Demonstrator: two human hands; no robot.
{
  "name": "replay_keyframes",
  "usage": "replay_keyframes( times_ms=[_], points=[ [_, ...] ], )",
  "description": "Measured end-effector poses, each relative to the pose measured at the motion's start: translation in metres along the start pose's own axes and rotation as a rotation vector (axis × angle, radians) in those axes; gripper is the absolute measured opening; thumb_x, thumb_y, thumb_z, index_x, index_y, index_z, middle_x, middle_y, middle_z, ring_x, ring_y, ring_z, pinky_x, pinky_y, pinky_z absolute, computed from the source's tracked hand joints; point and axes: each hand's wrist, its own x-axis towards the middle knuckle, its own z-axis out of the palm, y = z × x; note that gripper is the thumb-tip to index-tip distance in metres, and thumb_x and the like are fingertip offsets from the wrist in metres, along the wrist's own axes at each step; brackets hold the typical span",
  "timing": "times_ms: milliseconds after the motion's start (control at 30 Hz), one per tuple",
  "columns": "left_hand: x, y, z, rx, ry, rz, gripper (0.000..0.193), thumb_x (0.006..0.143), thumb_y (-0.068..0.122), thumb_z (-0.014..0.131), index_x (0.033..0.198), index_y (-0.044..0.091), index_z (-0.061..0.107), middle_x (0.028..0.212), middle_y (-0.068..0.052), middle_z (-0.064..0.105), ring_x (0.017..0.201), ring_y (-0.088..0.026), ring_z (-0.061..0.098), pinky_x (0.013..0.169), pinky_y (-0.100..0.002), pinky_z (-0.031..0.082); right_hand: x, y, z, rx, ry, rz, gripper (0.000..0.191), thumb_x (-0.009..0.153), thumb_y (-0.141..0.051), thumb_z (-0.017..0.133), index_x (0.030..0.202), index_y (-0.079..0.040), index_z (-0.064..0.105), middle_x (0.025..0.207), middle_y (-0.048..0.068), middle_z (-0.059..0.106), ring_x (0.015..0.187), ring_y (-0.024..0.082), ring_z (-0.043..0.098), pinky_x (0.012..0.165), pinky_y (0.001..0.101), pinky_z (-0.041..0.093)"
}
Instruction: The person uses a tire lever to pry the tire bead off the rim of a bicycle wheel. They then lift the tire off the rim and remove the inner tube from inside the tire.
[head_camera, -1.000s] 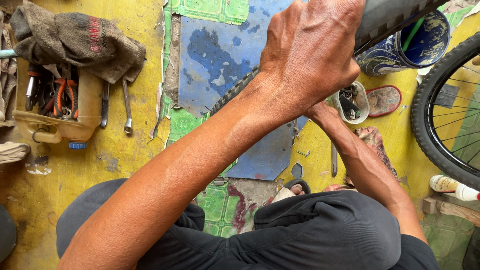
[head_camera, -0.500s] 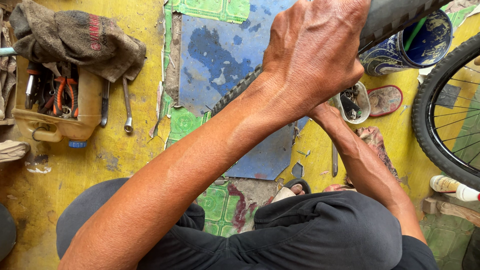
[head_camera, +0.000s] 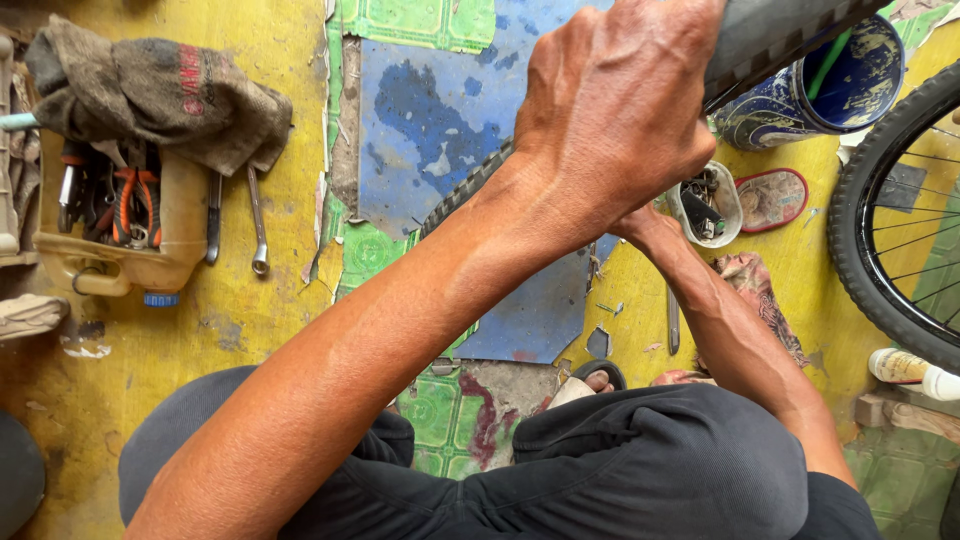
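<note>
- Left hand (head_camera: 615, 110) fills the upper middle of the view, fingers curled tight over a grey bicycle tyre (head_camera: 770, 35) held up close to the camera.
- Far left, a dirty rag (head_camera: 160, 90) is draped over a cut-open plastic jug (head_camera: 120, 255) that holds pliers and other tools.
- Just beside the jug, two spanners (head_camera: 255, 225) lie on the yellow floor.
- Below the left wrist, the tyre's knobbly tread (head_camera: 465, 190) shows again, curving down over the blue floor patch (head_camera: 440, 110).
- Right forearm (head_camera: 730, 330) reaches up behind the left hand; the right hand is hidden, so its grip cannot be told.
- Near it, a small tub of metal parts (head_camera: 705, 205) stands beside a flat reddish lid (head_camera: 772, 198).
- Upper right is a blue bucket (head_camera: 835, 90).
- At the right edge is a spoked bicycle wheel (head_camera: 885, 240).
</note>
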Motion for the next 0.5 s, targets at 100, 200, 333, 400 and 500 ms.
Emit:
replay_keyframes(
  times_ms=[100,200,333,400,500],
  points=[
    [0.002,0.000,-0.006,0.016,-0.046,-0.022,0.040,0.066,0.012,0.075,0.104,0.005,0.062,0.079,-0.021,0.071,0.070,-0.043,0.072,0.058,-0.053,0.057,0.003,-0.010,-0.006,-0.020,0.016,-0.023,0.066,0.095,-0.033,0.074,0.145,-0.002,0.046,0.131,0.015,0.056,0.130,0.028,0.049,0.109,0.0489,0.038],
    [0.004,0.003,-0.012,0.020,-0.097,-0.051,0.046,0.069,0.010,0.073,0.112,0.006,0.058,0.076,-0.022,0.071,0.069,-0.045,0.071,0.058,-0.055,0.056,0.005,-0.021,-0.011,-0.041,0.046,-0.049,0.067,0.094,-0.034,0.074,0.145,-0.001,0.046,0.131,0.016,0.057,0.129,0.028,0.049,0.109,0.0491,0.039],
    [0.005,0.007,-0.018,0.008,-0.128,-0.077,0.053,0.068,0.008,0.070,0.117,0.006,0.052,0.074,-0.024,0.069,0.066,-0.047,0.070,0.055,-0.057,0.054,0.009,-0.030,-0.015,-0.076,0.071,-0.081,0.068,0.093,-0.035,0.075,0.144,0.000,0.047,0.131,0.017,0.057,0.129,0.029,0.050,0.108,0.0494,0.039],
    [0.004,0.008,-0.019,0.009,-0.137,-0.073,0.047,0.070,0.009,0.070,0.113,0.007,0.051,0.073,-0.022,0.070,0.067,-0.047,0.070,0.056,-0.057,0.054,0.008,-0.033,-0.015,-0.097,0.075,-0.098,0.068,0.093,-0.035,0.075,0.144,0.000,0.047,0.131,0.017,0.057,0.129,0.030,0.050,0.108,0.0495,0.040],
    [0.005,0.008,-0.020,0.014,-0.156,-0.080,0.043,0.070,0.009,0.070,0.108,0.008,0.049,0.071,-0.020,0.070,0.066,-0.047,0.070,0.055,-0.057,0.054,0.010,-0.035,-0.012,-0.126,0.083,-0.119,0.069,0.092,-0.036,0.076,0.143,0.001,0.047,0.131,0.018,0.057,0.129,0.031,0.051,0.108,0.0497,0.040]
  ],
)
